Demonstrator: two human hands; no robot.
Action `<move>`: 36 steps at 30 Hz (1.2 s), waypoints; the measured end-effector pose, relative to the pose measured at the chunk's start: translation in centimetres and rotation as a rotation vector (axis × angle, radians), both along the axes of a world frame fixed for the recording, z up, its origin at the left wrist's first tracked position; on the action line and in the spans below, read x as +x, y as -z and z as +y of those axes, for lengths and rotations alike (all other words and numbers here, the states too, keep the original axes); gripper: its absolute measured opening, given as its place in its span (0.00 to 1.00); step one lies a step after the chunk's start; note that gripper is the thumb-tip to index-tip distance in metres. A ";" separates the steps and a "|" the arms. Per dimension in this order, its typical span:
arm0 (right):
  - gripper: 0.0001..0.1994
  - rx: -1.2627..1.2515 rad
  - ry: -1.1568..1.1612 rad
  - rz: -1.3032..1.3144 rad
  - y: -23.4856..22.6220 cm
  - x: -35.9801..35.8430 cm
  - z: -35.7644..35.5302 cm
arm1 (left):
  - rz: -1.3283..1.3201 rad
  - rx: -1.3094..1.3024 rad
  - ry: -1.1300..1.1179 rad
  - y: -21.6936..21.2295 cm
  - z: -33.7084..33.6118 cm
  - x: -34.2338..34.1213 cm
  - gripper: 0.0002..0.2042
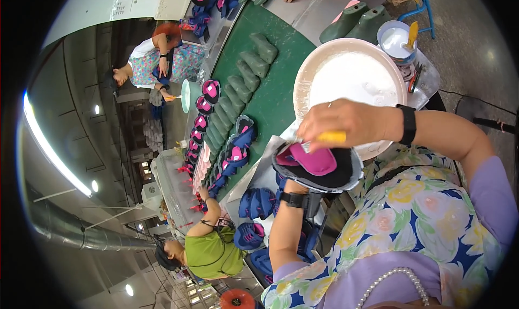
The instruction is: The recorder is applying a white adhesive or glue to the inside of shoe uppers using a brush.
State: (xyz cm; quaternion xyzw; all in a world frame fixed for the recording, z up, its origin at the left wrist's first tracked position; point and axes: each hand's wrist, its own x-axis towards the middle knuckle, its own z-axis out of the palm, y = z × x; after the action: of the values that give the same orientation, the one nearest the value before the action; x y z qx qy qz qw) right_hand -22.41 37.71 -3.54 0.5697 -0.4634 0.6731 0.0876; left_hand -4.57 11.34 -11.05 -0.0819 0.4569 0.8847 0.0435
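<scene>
My right hand [346,122], with a black band at the wrist, grips a brush by its yellow handle [331,137]. The bristle end points down at a dark shoe upper, whose pink insole [319,158] faces up inside a black rim [346,174]. From below, my left hand [295,187] supports this shoe upper; most of its fingers are hidden behind it. Just beyond my right hand stands a large pale pink basin [300,87] of white liquid, probably glue.
A green conveyor belt [292,60] carries rows of green shoe lasts [251,62] and blue-and-pink uppers [238,153]. More blue uppers [257,202] lie beside my left arm. A small tub [396,43] holds white liquid and a yellow-handled brush. Two co-workers [213,249] [146,65] work along the belt.
</scene>
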 end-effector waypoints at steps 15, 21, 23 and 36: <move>0.13 0.556 -0.053 -0.103 0.0 -3.5 -0.2 | 0.099 -0.483 -0.072 2.4 -1.7 1.6 0.21; 0.12 0.768 -0.055 -0.209 -2.0 -4.3 2.2 | 0.137 -0.677 -0.152 1.5 -3.6 4.5 0.21; 0.11 0.485 -0.032 -0.175 -1.8 -3.6 1.2 | 0.146 -0.741 -0.166 1.8 -3.5 4.3 0.21; 0.10 0.555 0.077 -0.321 -0.2 -5.0 5.1 | 0.184 -1.142 -0.444 2.9 -9.5 2.7 0.22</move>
State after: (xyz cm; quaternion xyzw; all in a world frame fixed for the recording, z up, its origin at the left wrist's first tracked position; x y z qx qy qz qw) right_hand -27.37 42.78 -3.34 0.4403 -0.6584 0.5986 -0.1197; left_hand -1.83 1.79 -13.96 -0.1089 0.8322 0.4917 -0.2318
